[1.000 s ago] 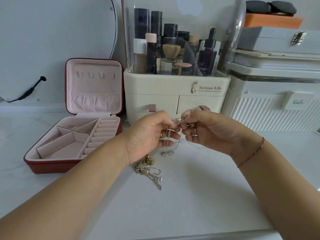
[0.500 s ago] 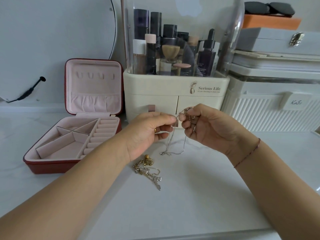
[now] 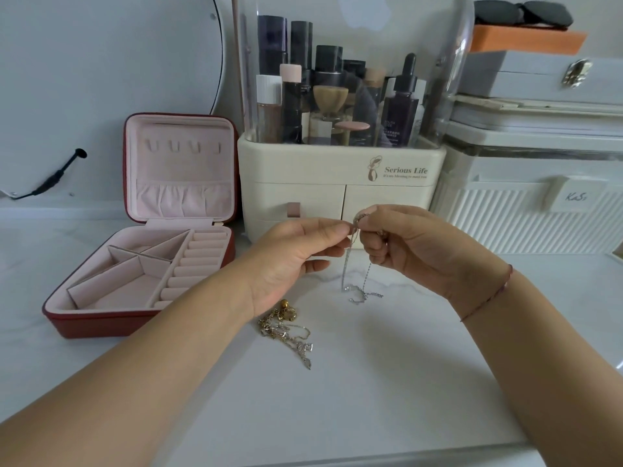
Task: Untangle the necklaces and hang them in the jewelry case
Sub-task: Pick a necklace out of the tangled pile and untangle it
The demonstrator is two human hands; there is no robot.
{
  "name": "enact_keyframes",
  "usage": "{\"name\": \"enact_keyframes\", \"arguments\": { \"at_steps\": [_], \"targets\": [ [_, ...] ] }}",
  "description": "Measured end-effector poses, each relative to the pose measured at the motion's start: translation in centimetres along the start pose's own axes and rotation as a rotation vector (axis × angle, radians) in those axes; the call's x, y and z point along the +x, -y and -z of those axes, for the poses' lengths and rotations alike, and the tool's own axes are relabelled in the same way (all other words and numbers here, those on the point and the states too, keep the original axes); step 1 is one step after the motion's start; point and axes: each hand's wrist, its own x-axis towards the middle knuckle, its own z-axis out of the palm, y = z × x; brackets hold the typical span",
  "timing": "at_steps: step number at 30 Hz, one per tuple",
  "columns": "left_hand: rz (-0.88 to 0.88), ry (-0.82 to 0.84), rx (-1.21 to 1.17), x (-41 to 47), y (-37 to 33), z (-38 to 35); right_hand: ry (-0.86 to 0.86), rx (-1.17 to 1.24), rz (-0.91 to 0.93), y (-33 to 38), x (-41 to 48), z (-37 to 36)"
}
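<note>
Here the left hand (image 3: 290, 261) and right hand (image 3: 414, 251) pinch a dangling silver necklace (image 3: 357, 284).

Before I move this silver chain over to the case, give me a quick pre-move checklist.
1. The left hand and the right hand both pinch the silver necklace: ok.
2. The silver necklace hangs apart from the tangled pile: ok.
3. Its chain is free of knots: cannot tell.
4. The jewelry case is open, lid upright: ok.
5. The lid hooks are bare: ok.
6. The tangled pile is sorted out: not ok.
</note>
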Motion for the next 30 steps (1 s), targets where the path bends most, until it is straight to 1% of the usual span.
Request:
{"name": "enact_keyframes", "arguments": {
  "at_steps": [2, 4, 7, 12, 14, 16, 19, 22, 25, 27, 30],
  "targets": [
    [-0.015, -0.013, 0.037, 0.07, 0.19, 0.02, 0.021, -0.061, 0.006, 0.02, -0.07, -0.12],
    [-0.029, -0.014, 0.075, 0.07, 0.4, 0.03, 0.006, -0.123, 0.01, -0.06, -0.05, -0.13],
    [-0.042, -0.022, 0.091, 0.15, 0.41, 0.14, 0.001, -0.155, 0.013, -0.13, -0.02, 0.02],
    [-0.024, -0.038, -0.012, 0.34, 0.15, 0.17, 0.001, -0.178, -0.006, -0.59, 0.19, 0.14],
    [0.002, -0.01, -0.071, 0.24, 0.05, 0.04, 0.003, -0.135, -0.024, -0.71, 0.28, 0.2],
    [0.015, 0.022, -0.107, 0.21, -0.11, 0.06, -0.005, -0.035, -0.052, -0.81, 0.41, 0.43],
    [0.014, 0.025, -0.094, 0.22, -0.18, 0.12, 0.023, 0.154, -0.077, -0.83, 0.38, 0.62],
    [0.008, 0.029, -0.06, 0.19, 0.02, 0.11, 0.082, 0.251, -0.06, -0.38, 0.19, 0.26],
    [0.003, 0.055, -0.055, 0.25, 0.09, 0.31, 0.073, 0.284, -0.065, -0.17, 0.02, 0.01],
    [-0.004, 0.071, -0.06, 0.32, 0.04, 0.35, 0.058, 0.265, -0.07, -0.14, 0.01, -0.09],
    [-0.007, 0.071, -0.15, 0.32, 0.12, 0.18, 0.01, 0.204, -0.075, -0.11, 0.12, -0.17]
  ]
}}
